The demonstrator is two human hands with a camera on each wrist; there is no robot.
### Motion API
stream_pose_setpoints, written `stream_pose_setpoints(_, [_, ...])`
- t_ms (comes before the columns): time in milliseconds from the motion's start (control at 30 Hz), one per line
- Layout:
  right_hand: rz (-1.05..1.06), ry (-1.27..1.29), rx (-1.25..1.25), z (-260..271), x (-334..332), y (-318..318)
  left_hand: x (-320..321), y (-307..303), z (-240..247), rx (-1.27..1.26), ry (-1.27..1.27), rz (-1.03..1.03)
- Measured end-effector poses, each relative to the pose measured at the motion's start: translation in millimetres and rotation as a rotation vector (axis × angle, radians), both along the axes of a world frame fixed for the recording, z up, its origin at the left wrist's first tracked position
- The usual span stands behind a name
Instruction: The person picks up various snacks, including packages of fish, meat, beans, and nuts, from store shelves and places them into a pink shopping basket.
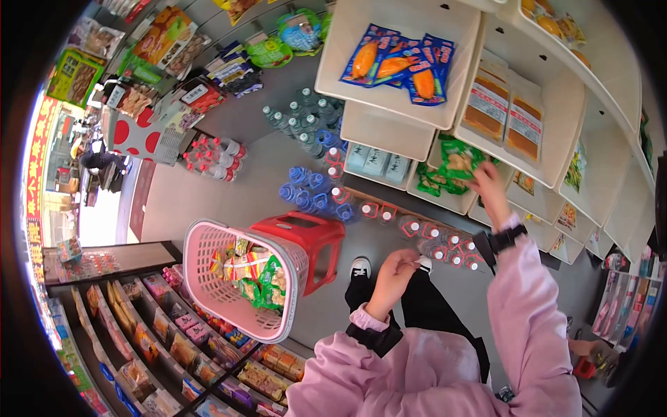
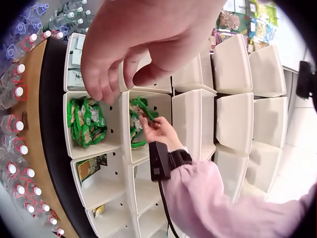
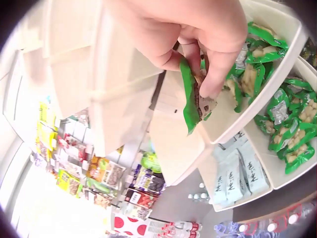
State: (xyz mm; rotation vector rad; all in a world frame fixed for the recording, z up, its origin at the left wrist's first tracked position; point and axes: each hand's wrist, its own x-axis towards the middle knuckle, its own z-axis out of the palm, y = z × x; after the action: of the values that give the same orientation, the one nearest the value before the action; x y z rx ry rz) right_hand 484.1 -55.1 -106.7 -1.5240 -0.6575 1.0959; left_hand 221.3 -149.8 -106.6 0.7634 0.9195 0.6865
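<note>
My right hand (image 1: 492, 194) reaches to a shelf bin and pinches a green snack packet (image 3: 190, 96) between thumb and fingers. In the right wrist view the packet stands on edge above the bin rim (image 3: 242, 121). More green packets (image 3: 250, 77) of pale pieces lie in that bin and in the neighbouring one. My left hand (image 1: 394, 281) hangs in front of my body, fingers loosely curled and holding nothing; the left wrist view shows this hand (image 2: 143, 44) large at the top. A pink basket (image 1: 201, 271) at the left contains green packets (image 1: 267, 288) and red-yellow packets (image 1: 243, 265).
Beside the basket is a red stool (image 1: 316, 243). Bottles (image 1: 385, 212) line the floor along the shelf base. Blue packets (image 1: 396, 62) fill an upper bin, with light-blue packs (image 1: 375, 161) lower down. Snack racks (image 1: 139, 333) stand at lower left.
</note>
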Motion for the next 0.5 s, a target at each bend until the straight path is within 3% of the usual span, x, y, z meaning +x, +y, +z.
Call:
stream_pose_setpoints(33, [0.017, 0.009, 0.012, 3.9, -3.0, -15.1, -1.3, 0.6, 1.7, -0.024, -0.063, 0.005])
stream_pose_setpoints(133, [0.068, 0.01, -0.014, 50.2, -45.7, -54.5, -11.9, 9.3, 25.8, -0.416, -0.339, 0.147])
stream_pose_setpoints(400, [0.521, 0.176, 0.03, 49.8, -192.8, -101.5, -114.6, -6.3, 39.0, -0.424, -0.47, 0.287])
stream_pose_setpoints(500, [0.702, 0.167, -0.016, 41.4, -256.7, -94.7, -169.0, -15.4, 55.9, -0.329, -0.305, 0.472])
